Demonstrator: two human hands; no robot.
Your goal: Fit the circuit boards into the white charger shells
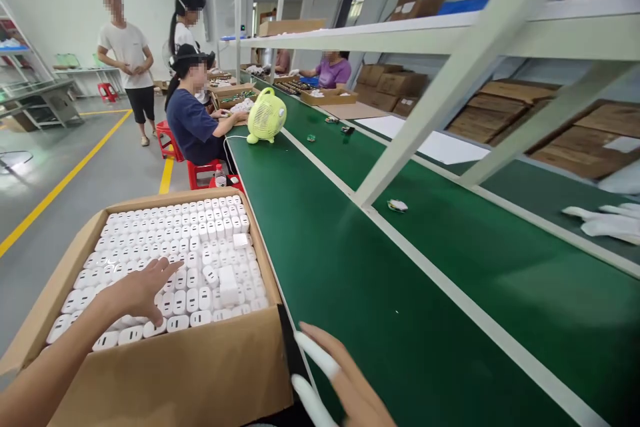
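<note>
My left hand is over a cardboard box, its fingers spread above rows of white charger adapters. Whether its fingertips touch them I cannot tell. The adapters stand upright with their port slots facing up, and a few lie loose on top at the right side, including a white block. By the near edge of the green belt, my right hand has its fingers apart and nothing between them. White finger covers sit on two of its digits. Part of that hand is cut off by the lower frame edge.
A green conveyor belt runs away from me, with a slanted white post rising from its divider. A small white part lies beyond the divider. Further along are a yellow-green fan, seated co-workers and a white glove on the right.
</note>
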